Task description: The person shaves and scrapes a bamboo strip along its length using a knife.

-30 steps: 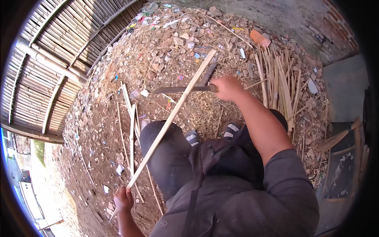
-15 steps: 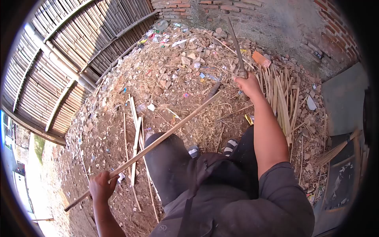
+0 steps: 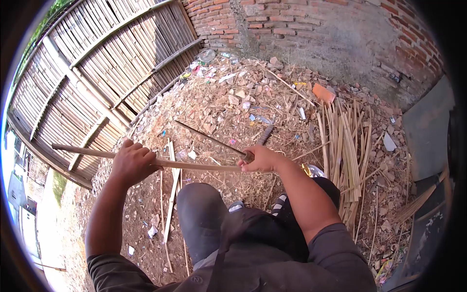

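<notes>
1. The left hand (image 3: 132, 161) is raised at the left side, with the fingers closed in a fist and the forearm going up from the sleeve.
2. The right hand (image 3: 261, 159) is closed too, near the middle, with the arm bent at the elbow.

One bamboo stick (image 3: 194, 165), one machete (image 3: 211, 138)

The person wears a dark grey top with short sleeves (image 3: 335, 248) that end above the elbows, leaving both forearms bare. A small round logo (image 3: 196, 280) sits on the fabric near the 6 o'clock edge. A dark strap (image 3: 219, 253) runs across the chest. The trousers (image 3: 199, 214) are black, rounded over the knee. Sandals (image 3: 282, 203) with black and white straps show at the feet. The left hand (image 3: 132, 161) and right hand (image 3: 262, 159) are ungloved.
</notes>
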Demonstrator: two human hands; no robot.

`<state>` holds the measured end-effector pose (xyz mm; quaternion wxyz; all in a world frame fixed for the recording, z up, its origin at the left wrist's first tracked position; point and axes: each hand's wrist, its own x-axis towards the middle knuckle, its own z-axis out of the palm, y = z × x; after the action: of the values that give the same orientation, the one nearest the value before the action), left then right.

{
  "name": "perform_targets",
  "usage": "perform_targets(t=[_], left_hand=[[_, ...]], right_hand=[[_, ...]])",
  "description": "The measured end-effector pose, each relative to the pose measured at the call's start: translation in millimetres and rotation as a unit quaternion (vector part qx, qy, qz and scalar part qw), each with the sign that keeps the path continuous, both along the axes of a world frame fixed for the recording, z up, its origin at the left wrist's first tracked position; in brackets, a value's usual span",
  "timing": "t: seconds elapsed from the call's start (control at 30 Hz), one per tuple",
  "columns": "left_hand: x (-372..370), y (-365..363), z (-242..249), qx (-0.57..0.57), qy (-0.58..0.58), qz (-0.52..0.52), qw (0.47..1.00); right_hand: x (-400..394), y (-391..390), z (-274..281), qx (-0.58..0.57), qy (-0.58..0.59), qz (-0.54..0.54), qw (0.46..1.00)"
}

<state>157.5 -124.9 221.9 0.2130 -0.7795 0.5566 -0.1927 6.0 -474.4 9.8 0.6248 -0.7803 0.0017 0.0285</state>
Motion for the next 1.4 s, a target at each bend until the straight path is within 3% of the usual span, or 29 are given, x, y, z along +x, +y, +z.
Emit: perform_targets(t=[0.03,0.13,0.17,0.33,0.47,0.53,0.67,0.73,0.87,0.97,1.07,1.1,1.23,1.33,1.4], left_hand=[[3,-13,5,0.011,-0.019,-0.013,1.000],[13,-48,14,0.007,-0.022,-0.079,0.997],[13,-60,15,-0.027,-0.043,-0.139,0.989],[2,-110,32,-0.027,-0.056,-0.150,0.987],[-4,-142,27,-0.152,-0.070,-0.141,0.976],[-24,-158,14,-0.241,-0.146,-0.115,0.953],[-43,-176,-63,-0.431,-0.002,-0.115,0.895],[-51,-188,-125,-0.430,0.144,-0.027,0.891],[-86,-216,-205,-0.237,0.377,0.045,0.894],[-114,-242,-222,-0.176,0.519,0.014,0.836],[-117,-271,-258,-0.131,0.557,-0.040,0.819],[-129,-278,-242,-0.107,0.527,-0.019,0.843],[-133,-307,-263,-0.247,0.621,0.047,0.742],[-132,-307,-249,-0.304,0.641,0.031,0.704],[-121,-306,-239,-0.342,0.592,0.024,0.730]], right_hand=[[-1,-2,-4,0.029,-0.010,-0.008,1.000],[-3,-12,-7,-0.039,-0.021,-0.063,0.997],[-4,-15,-7,-0.020,-0.029,-0.064,0.997],[-11,-29,-23,-0.015,-0.058,-0.094,0.994],[-21,-32,-8,-0.112,-0.069,-0.173,0.976],[-28,-34,8,-0.096,-0.057,-0.211,0.971],[-18,-48,-13,-0.031,-0.165,-0.324,0.931],[-27,-50,7,-0.009,-0.177,-0.367,0.913],[-33,-63,14,0.059,-0.217,-0.415,0.882],[-37,-71,15,0.132,-0.252,-0.434,0.855],[-46,-78,25,0.171,-0.295,-0.447,0.827],[-48,-81,28,0.212,-0.296,-0.443,0.819],[-59,-103,30,0.233,-0.363,-0.467,0.772],[-74,-122,33,0.253,-0.348,-0.445,0.786],[-76,-130,34,0.244,-0.355,-0.489,0.759]])
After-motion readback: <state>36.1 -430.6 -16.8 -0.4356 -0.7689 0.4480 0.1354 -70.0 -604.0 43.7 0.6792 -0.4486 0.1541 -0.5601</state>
